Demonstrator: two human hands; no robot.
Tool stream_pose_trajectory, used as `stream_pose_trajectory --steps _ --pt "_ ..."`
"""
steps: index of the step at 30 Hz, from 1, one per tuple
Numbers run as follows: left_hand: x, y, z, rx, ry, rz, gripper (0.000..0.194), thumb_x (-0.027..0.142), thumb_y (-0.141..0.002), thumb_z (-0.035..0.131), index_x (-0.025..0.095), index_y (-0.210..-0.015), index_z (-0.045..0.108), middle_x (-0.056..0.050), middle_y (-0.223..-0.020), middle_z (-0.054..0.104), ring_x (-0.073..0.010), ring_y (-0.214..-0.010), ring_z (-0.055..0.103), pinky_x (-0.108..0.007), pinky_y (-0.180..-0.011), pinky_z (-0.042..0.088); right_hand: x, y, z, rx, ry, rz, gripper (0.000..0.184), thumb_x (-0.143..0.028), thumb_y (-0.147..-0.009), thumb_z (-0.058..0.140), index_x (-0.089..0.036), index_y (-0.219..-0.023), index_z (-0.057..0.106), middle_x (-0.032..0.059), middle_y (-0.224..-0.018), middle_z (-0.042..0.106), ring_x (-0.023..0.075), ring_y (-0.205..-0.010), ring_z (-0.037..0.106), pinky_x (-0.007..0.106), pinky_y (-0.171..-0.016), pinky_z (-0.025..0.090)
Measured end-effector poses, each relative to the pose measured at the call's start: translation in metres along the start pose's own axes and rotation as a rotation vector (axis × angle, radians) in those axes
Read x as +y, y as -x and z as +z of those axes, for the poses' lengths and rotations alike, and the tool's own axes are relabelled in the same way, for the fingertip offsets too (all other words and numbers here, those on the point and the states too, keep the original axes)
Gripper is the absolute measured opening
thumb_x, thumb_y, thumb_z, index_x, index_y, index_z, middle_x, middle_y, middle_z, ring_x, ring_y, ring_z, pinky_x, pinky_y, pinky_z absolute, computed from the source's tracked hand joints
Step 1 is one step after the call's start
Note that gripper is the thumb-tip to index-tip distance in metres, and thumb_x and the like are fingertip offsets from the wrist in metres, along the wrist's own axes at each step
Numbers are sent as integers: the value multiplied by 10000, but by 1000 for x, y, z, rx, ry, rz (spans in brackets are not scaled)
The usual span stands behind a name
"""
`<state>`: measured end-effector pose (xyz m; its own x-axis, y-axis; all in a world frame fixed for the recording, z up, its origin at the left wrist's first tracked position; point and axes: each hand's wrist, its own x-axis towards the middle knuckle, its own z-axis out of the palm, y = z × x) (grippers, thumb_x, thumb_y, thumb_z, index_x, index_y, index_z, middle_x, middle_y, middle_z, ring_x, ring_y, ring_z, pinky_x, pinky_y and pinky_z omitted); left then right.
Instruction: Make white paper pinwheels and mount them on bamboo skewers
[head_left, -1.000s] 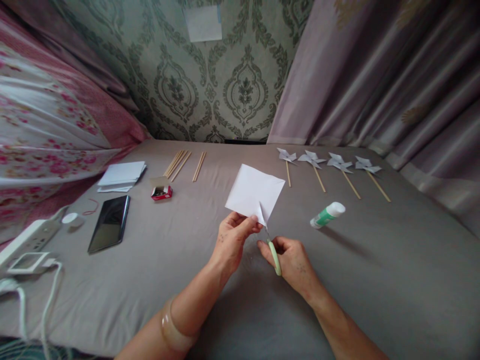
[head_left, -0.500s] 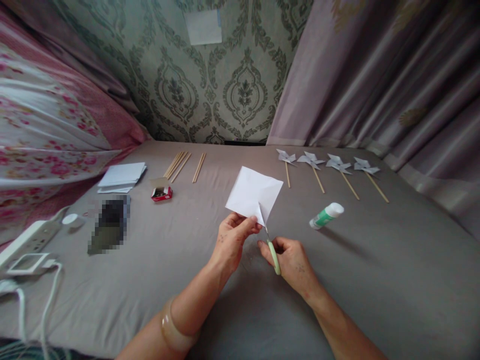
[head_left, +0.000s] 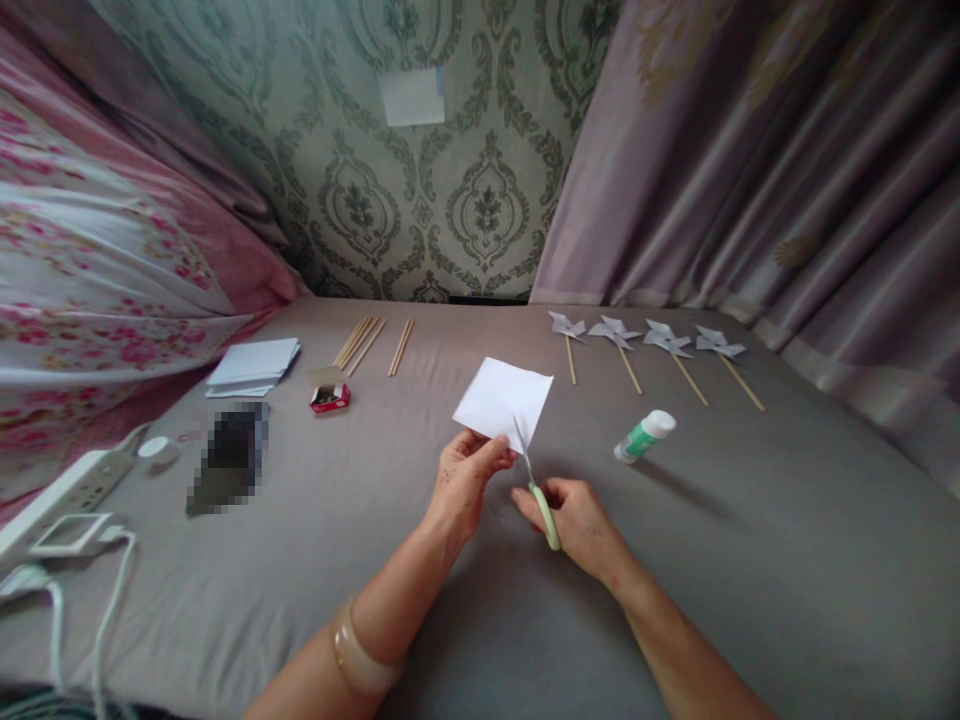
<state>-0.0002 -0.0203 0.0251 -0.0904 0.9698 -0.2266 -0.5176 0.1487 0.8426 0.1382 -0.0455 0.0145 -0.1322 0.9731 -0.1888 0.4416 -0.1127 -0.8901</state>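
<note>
A white square sheet of paper [head_left: 499,395] is pinched at its near corner by my left hand [head_left: 469,470], thumb on top. My right hand [head_left: 574,515] is closed around the pale green handle of a pair of scissors [head_left: 545,515]. One blade lies over the paper near its lower right corner, pointing toward the middle of the sheet; the other blade is hidden beneath it. A glue stick [head_left: 646,437] with a white cap leans on the cloth to the right of the hands.
Several paper pinwheels [head_left: 667,340] on sticks lie at the back right. Wooden sticks [head_left: 367,345], a small red box [head_left: 330,397] and a stack of white paper [head_left: 253,367] are at the back left. A blurred dark object [head_left: 231,458] and a power strip [head_left: 71,500] with cables lie left.
The view has tilted up slightly, so the surroundings sit lower. The paper has tipped a little in my left hand, while the scissors keep nearly the same place on it.
</note>
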Motion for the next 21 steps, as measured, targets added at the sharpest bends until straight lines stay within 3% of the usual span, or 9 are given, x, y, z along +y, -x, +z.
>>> stream_pose_trajectory --steps 5,8,13,15,18,21 --pt "-1 -8 -7 50 -10 33 271 273 -570 801 125 -692 609 -13 -646 637 -116 -618 623 -225 -630 474 -1 3 -11 -187 50 26 383 -500 -698 657 -161 -572 532 -36 -518 475 96 -507 403 214 -452 300" --pt "-3 -13 -12 83 -38 37 303 287 -549 814 121 -722 628 -20 -671 647 -119 -627 630 -220 -620 473 1 11 -24 -203 140 34 413 -523 -653 690 -162 -533 528 -47 -478 440 85 -477 358 213 -422 253" --pt "-7 -16 -15 92 -93 -75 312 264 -526 836 103 -694 628 -38 -654 654 -116 -590 631 -186 -524 446 17 43 -61 -139 275 217 465 -563 -584 712 -191 -469 457 -56 -404 368 77 -401 291 235 -388 165" --pt "-9 -15 -13 73 -113 -112 270 222 -549 828 100 -676 624 -44 -628 654 -113 -569 630 -180 -505 452 31 60 -81 -50 326 320 458 -559 -565 714 -201 -444 455 -48 -388 370 83 -367 292 244 -374 158" --pt "-12 -15 -6 51 -130 -148 192 165 -622 795 95 -661 621 -61 -619 660 -117 -576 644 -187 -540 500 56 79 -118 149 439 465 446 -579 -617 663 -212 -436 486 -28 -368 391 112 -315 342 263 -360 200" --pt "-16 -13 7 13 -108 -219 163 142 -671 775 89 -655 621 -78 -651 665 -125 -607 663 -199 -600 542 76 84 -157 218 631 553 494 -579 -701 618 -209 -396 498 33 -351 456 159 -333 454 294 -417 288"
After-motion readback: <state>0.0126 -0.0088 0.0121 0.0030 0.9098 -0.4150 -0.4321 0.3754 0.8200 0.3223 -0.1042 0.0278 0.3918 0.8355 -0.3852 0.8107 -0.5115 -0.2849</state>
